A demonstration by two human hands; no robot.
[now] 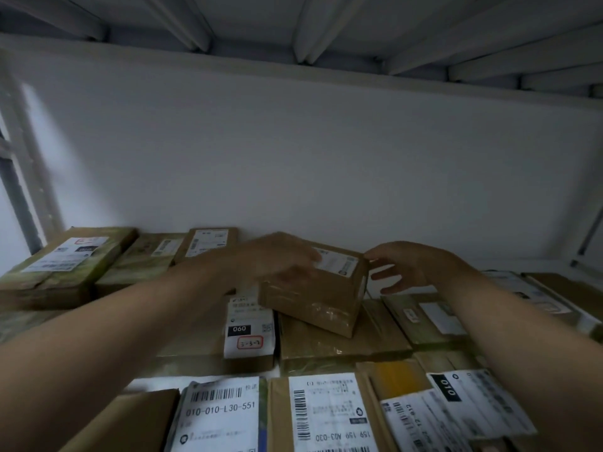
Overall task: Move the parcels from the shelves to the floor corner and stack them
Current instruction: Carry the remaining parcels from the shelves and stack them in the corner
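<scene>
Toward the shelf's (272, 375) back edge the small cardboard box (313, 291) sits tilted on flatter parcels (326, 349), with the left hand (280, 261) laid seemingly flat-fingered on top and the right hand (412, 265) spread open, empty, beside it, so a one-sided lift might let it slide off.

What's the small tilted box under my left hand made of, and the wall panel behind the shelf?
The small box looks like brown cardboard with a matte surface. Glossy clear tape catches light across its front, and a white paper label sits on top. The back panel looks like a smooth, white-painted sheet, either metal or board; the picture cannot settle which.
</scene>
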